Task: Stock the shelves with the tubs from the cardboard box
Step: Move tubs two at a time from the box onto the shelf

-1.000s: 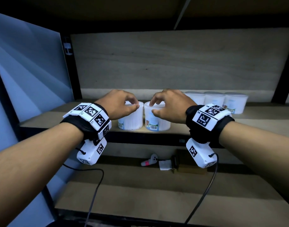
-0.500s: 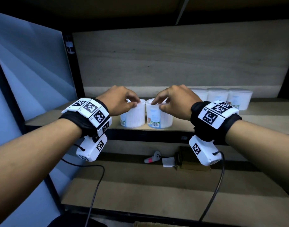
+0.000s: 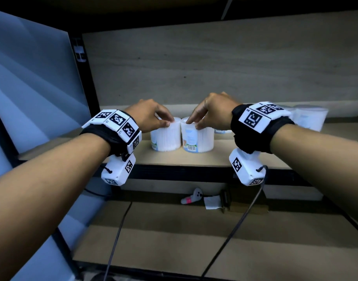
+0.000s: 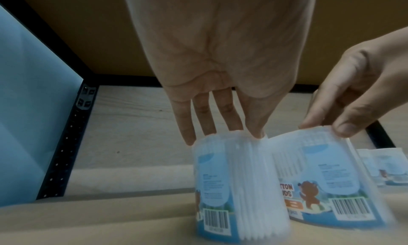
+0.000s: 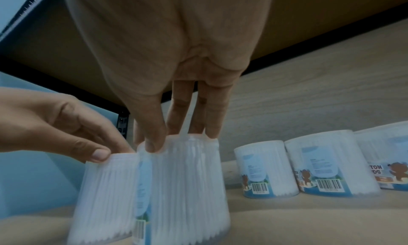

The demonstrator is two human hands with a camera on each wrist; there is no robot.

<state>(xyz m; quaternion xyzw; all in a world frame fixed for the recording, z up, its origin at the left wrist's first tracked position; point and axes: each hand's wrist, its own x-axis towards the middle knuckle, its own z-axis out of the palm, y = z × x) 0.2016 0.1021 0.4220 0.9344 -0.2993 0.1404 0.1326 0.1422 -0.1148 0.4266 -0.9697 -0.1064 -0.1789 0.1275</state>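
Observation:
Two clear tubs of cotton buds stand side by side on the wooden shelf (image 3: pixel 174 159), close to its front edge. My left hand (image 3: pixel 168 121) pinches the top rim of the left tub (image 3: pixel 166 136) with thumb and fingers. My right hand (image 3: pixel 194 123) grips the rim of the right tub (image 3: pixel 197 138) the same way. The left wrist view shows the left hand (image 4: pixel 220 135) on the left tub (image 4: pixel 234 187), with the right tub (image 4: pixel 320 175) touching it. In the right wrist view the right hand (image 5: pixel 176 140) sits over the right tub (image 5: pixel 185 187).
Three more tubs (image 5: pixel 326 161) stand in a row farther right on the shelf (image 3: pixel 311 118). A black upright post (image 3: pixel 84 88) and a blue panel bound the left side. On the lower shelf lie a white controller (image 3: pixel 191 197) and a small cardboard box (image 3: pixel 247 207).
Both hands have slid the two tubs a little deeper onto the shelf, away from its front edge. The grips on the rims are unchanged.

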